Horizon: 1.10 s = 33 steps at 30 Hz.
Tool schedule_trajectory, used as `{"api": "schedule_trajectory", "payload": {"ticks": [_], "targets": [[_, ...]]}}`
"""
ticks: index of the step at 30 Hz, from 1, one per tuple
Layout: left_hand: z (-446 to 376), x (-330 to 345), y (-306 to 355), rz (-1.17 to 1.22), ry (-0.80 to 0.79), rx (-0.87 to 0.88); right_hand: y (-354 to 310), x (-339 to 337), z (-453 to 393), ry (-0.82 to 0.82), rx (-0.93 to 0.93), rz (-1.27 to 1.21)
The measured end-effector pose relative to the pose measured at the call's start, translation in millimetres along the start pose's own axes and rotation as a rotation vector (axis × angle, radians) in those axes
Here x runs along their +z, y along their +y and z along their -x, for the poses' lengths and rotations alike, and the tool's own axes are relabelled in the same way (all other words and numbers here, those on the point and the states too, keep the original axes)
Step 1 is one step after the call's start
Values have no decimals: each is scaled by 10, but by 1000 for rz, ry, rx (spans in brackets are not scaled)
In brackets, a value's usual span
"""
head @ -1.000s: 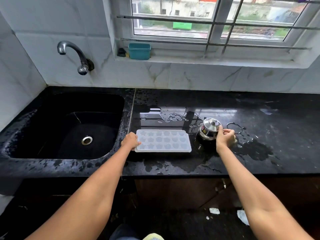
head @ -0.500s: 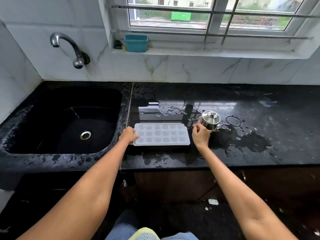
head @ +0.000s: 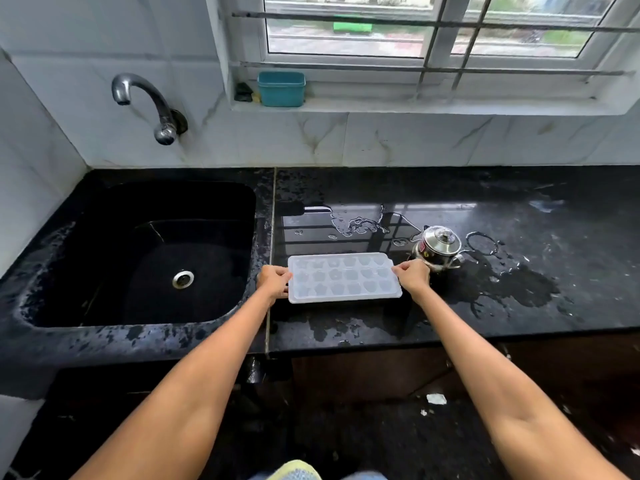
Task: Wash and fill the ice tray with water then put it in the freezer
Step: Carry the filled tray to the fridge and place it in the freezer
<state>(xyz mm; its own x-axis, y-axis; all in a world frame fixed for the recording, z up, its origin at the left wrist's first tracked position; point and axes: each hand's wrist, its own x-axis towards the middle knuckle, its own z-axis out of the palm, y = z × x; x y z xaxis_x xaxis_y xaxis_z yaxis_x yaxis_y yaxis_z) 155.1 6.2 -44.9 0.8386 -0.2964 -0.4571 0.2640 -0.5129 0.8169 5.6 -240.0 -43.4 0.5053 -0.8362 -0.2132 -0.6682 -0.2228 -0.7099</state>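
Observation:
A translucent white ice tray [head: 344,277] with shaped cells lies flat on the wet black counter [head: 450,327], just right of the sink. My left hand [head: 273,283] grips the tray's left end, fingers curled at its edge. My right hand [head: 411,278] pinches the tray's right end. I cannot tell whether the cells hold water. A small lidded steel pot [head: 438,247] stands just behind my right hand, free of it.
A black sink [head: 145,258] with a round drain lies to the left, under a wall tap [head: 149,105]. A teal tub [head: 281,89] sits on the window sill. Water puddles spread over the counter behind and right of the tray.
My right hand let go of the steel pot and moved left to the tray's right end. My left hand stayed at the tray's left end.

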Motion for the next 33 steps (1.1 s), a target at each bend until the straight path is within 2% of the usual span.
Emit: {"api": "schedule_trajectory", "payload": {"ticks": [2, 6, 18, 26, 33], "targets": [[-17, 21, 27, 33, 17, -36, 35, 11, -54, -31, 30, -17], [-36, 33, 64, -66, 98, -55, 133, 1, -151, -106, 122, -122], [33, 44, 76, -149, 108, 47, 100, -100, 86, -79, 212, -400], [79, 33, 120, -97, 97, 72, 166, -119, 72, -40, 245, -411], [162, 58, 153, -183, 77, 79, 209, -181, 192, 3, 257, -434]]}}
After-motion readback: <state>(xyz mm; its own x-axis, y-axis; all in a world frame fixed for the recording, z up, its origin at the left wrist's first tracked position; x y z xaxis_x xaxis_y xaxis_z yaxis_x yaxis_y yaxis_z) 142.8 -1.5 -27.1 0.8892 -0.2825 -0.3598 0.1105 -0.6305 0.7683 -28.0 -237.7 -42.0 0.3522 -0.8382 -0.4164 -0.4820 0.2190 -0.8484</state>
